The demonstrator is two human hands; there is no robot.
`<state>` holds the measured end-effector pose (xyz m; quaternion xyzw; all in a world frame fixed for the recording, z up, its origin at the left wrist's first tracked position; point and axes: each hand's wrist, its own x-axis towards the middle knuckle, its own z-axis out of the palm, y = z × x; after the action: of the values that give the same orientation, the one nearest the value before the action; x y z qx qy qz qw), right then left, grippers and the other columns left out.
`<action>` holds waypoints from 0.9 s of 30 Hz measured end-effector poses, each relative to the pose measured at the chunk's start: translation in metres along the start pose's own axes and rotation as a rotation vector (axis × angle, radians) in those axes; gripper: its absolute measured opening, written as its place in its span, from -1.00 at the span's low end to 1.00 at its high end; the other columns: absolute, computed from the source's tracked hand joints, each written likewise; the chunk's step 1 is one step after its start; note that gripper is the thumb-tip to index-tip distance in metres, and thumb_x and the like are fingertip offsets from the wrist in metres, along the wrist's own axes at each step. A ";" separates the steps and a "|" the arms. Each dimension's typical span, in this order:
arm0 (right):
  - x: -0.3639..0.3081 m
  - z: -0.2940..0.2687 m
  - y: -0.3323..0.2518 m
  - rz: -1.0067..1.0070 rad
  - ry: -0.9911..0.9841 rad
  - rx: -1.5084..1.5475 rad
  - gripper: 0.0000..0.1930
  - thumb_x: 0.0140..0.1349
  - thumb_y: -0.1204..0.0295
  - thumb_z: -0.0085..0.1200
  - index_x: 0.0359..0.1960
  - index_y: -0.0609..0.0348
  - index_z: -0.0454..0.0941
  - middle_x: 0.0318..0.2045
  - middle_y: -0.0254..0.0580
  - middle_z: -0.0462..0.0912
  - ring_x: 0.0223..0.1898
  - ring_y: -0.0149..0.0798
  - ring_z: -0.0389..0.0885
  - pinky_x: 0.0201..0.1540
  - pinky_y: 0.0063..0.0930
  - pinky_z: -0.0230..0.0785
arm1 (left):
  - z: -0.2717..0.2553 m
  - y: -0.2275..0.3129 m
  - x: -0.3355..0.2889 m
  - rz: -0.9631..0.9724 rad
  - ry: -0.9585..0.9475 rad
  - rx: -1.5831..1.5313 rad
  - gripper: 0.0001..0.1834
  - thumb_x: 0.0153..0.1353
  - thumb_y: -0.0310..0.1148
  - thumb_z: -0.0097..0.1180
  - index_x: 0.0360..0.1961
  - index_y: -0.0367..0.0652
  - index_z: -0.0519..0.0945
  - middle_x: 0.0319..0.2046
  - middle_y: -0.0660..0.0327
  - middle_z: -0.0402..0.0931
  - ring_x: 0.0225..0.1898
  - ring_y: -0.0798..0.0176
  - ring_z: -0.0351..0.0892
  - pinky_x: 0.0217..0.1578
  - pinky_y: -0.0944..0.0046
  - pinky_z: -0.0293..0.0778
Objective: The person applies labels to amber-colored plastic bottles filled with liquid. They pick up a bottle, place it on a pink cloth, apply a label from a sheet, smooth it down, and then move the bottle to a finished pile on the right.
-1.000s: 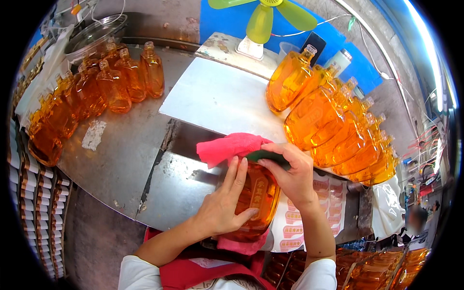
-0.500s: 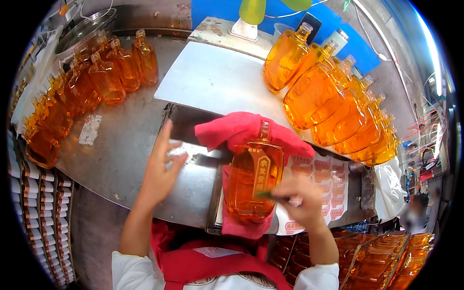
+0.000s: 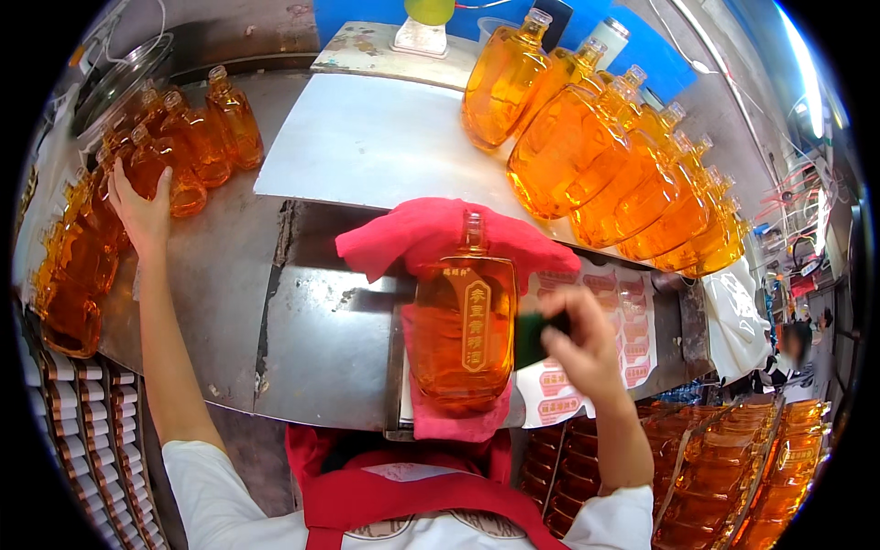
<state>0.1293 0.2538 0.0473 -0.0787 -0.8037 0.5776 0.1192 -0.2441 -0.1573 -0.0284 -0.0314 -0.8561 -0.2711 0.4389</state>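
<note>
An amber glass bottle (image 3: 445, 344) with a gold-edged label lies on a pink cloth (image 3: 385, 240) before me, its neck pointing away. Just right of it, my right hand (image 3: 585, 344) grips a dark green flat scraper (image 3: 528, 341), whose edge is close to the bottle's side; motion blurs the hand a little. My left hand (image 3: 142, 206) is stretched out to the far left with thumb and fingers spread. It is at the near side of a group of upright amber bottles (image 3: 188, 194); whether it touches one I cannot tell.
Large filled amber bottles (image 3: 568, 151) stand along the right of a white board (image 3: 357, 137). A sheet of pink labels (image 3: 632, 316) lies right of the cloth. Crates of bottles (image 3: 724, 467) are at lower right, racks of white-topped items (image 3: 87, 440) at lower left.
My left hand has moved far left, from beside the cloth to the bottle group. My right hand has drawn the scraper off the label to the bottle's right side. The view has shifted slightly.
</note>
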 end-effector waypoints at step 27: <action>0.072 -0.004 -0.163 -0.271 0.280 -0.506 -0.77 0.10 0.42 0.27 -0.62 0.24 0.53 -0.67 -0.30 0.54 -0.63 -0.51 0.42 -0.55 -0.57 0.24 | -0.040 -0.042 0.055 -0.064 -0.672 -0.121 -0.19 -0.29 -0.36 0.50 0.09 -0.16 0.40 0.06 -0.03 0.43 0.14 -0.03 0.41 0.11 0.10 0.35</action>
<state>0.0632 0.2241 0.2103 -0.0767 -0.9009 0.3217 0.2812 -0.2607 -0.2226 0.0146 -0.1183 -0.9357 -0.3096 0.1211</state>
